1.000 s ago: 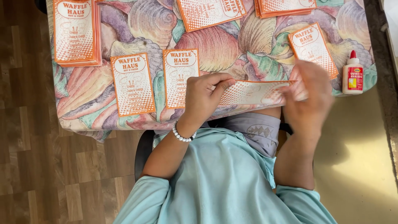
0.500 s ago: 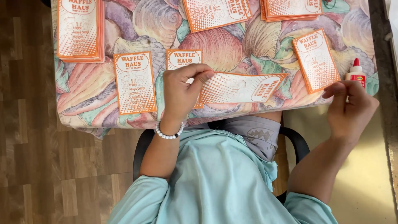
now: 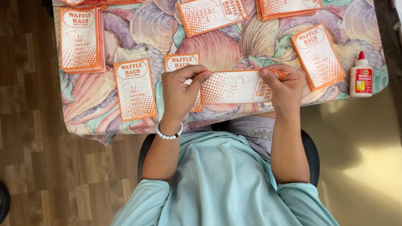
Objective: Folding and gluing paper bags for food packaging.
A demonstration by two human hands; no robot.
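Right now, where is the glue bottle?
In the head view, the white glue bottle stands at the table's right edge, beside an orange paper bag, apart from the right hand.

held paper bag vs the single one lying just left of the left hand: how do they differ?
1. The held bag lies sideways, its long side across the view; the lying bag runs lengthwise away from the person.
2. The held bag is gripped at its ends by the left hand and the right hand; the lying bag rests untouched on the shell-patterned tablecloth.

Both are flat, white, with orange borders and dot patterns.
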